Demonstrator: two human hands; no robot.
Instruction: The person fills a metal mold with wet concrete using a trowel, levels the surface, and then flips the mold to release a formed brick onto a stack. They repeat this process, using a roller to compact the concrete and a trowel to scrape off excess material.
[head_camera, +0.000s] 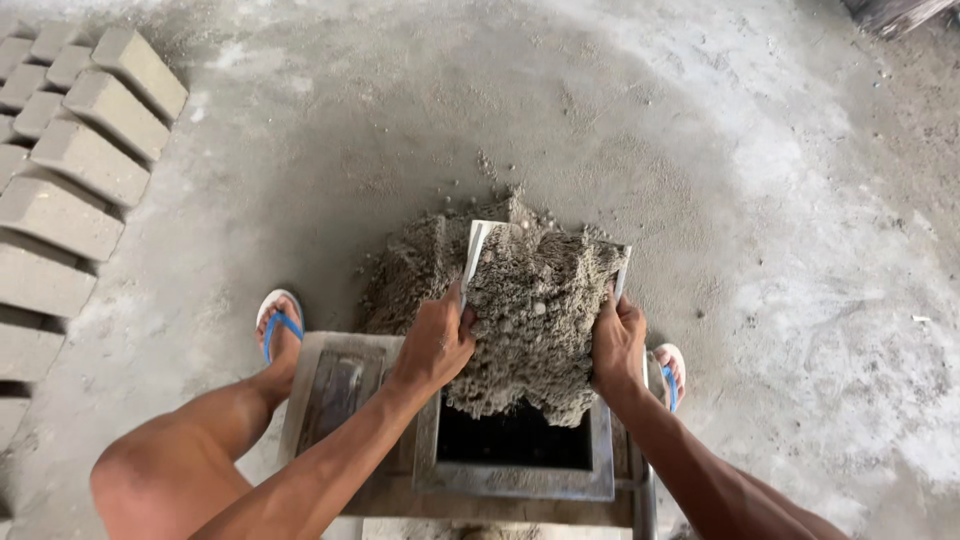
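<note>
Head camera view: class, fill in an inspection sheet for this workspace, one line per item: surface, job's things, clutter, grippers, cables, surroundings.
Surface: bare concrete floor, dusty and pale in patches.
Job's things: flat scoop heaped with damp grey mix, tipped over a rectangular metal mould; more mix piled behind it.
Clutter: loose crumbs of mix on the floor.
Grippers: left hand and right hand grip the scoop's two sides.
Cables: nothing seen.
Surroundings: rows of moulded grey blocks on the left; feet in blue-strapped sandals beside the mould.
</note>
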